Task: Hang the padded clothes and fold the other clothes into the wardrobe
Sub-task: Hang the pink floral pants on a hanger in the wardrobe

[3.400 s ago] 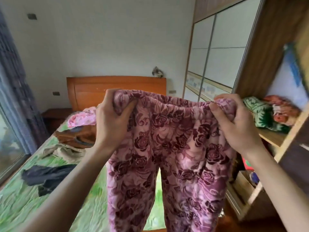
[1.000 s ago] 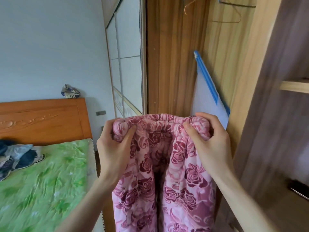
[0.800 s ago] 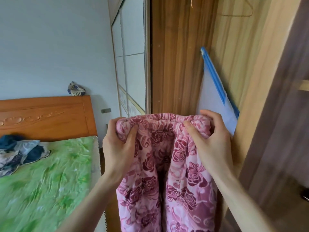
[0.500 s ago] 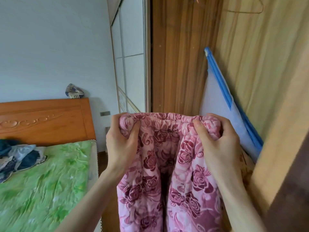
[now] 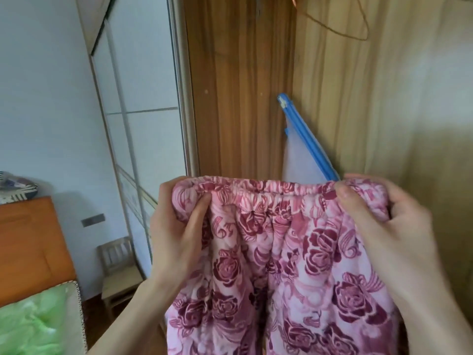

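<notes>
The pink rose-print padded trousers (image 5: 279, 265) hung upright in front of the open wardrobe (image 5: 240, 85), held up by their elastic waistband, which ran level between the two hands. The left hand (image 5: 176, 234) gripped the waistband's left corner, thumb pressed on the front of the cloth and fingers curled behind it. The right hand (image 5: 391, 231) gripped the right corner in the same way, thumb laid across the front and fingers wrapped over the bunched edge. Both legs of the trousers dropped out of the bottom of the view. Just behind the waistband, a pale bag with a blue zip strip (image 5: 304, 139) leaned against the wardrobe's inner wall. A thin wire hanger (image 5: 340, 24) hung near the top, well above the trousers. To the left stood the sliding wardrobe door (image 5: 143, 103), a small wooden chair (image 5: 117, 270) near its foot, an orange wooden headboard (image 5: 30, 249) and a green bedspread (image 5: 33, 321).
</notes>
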`<state>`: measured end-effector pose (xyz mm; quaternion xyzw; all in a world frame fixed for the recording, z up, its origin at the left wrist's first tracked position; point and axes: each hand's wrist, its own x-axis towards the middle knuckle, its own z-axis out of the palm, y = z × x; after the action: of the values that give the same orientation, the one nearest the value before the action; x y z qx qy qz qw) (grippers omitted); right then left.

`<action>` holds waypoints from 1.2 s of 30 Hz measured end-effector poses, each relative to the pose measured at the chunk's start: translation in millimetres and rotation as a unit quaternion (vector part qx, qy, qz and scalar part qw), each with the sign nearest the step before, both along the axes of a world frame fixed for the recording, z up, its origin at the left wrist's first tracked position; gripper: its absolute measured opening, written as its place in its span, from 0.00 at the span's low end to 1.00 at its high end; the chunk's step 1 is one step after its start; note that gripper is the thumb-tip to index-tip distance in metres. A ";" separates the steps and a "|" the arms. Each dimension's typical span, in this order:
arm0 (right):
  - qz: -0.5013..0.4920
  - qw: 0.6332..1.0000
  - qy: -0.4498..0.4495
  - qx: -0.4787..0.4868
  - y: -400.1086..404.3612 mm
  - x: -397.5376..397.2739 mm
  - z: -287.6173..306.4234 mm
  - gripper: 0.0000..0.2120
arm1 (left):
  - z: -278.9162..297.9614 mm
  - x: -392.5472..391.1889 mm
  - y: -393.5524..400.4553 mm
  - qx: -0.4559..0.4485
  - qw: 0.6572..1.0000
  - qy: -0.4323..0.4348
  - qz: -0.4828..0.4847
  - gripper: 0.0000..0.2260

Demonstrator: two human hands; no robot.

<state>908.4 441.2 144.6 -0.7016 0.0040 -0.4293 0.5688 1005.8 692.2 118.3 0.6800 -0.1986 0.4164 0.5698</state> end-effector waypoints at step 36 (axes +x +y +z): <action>-0.169 0.983 -0.050 -0.058 -34.1 143.8 145.1 0.13 | 135.7 221.8 -84.3 -0.036 0.945 -0.126 -0.301 0.09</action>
<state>1052.2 407.1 289.7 -0.7003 0.0689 -0.5532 0.4459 1227.6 607.9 254.0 0.5094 -0.4490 0.3153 0.6630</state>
